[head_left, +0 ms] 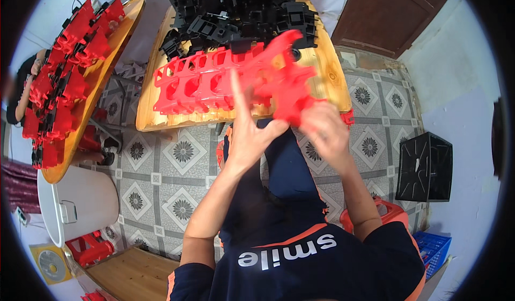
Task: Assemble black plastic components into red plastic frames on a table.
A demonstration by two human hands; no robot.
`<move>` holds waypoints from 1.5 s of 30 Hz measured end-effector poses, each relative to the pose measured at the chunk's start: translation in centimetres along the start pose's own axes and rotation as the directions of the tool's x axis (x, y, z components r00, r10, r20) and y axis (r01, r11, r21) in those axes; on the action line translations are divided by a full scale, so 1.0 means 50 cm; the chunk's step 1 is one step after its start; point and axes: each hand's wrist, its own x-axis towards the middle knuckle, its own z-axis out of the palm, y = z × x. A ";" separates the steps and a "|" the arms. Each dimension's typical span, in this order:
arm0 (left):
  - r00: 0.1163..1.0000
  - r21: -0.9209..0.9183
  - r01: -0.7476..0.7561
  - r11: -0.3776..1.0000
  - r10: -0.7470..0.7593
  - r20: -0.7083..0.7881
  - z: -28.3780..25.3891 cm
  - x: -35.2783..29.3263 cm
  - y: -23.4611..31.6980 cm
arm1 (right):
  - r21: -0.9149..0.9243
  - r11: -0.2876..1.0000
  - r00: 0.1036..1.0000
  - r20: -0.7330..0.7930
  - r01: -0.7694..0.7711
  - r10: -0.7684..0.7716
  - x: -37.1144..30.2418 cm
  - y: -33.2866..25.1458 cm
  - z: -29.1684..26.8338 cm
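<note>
Dark shirt (pixel 306 274) foremost, a curled right hand (pixel 328 132) grips a red frame (pixel 289 97) pointing toward the bench's (pixel 331 78) far edge, left hand (pixel 249 137) spread open.

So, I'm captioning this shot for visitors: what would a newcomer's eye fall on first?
Probably the bright, blurred red part, tilted over the wooden table, with the right hand at its lower end. Next come the red parts lying to its left on that table and the black heap behind them. Far left, more red and black pieces line another table.
</note>
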 end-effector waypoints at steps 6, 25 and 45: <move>0.909 -0.631 0.136 0.764 -0.349 -0.228 -0.058 -0.086 0.030 | 0.597 0.777 0.881 0.239 0.198 -0.409 0.160 0.028 0.002; 0.918 -0.712 0.074 0.698 -0.327 -0.225 -0.157 -0.156 -0.012 | 0.145 0.920 0.720 0.670 -0.365 0.180 0.396 0.265 0.266; 0.899 -0.601 -0.101 0.793 -0.186 -0.397 -0.144 -0.144 0.019 | 0.107 0.990 0.971 0.230 -0.089 0.062 0.181 -0.174 0.123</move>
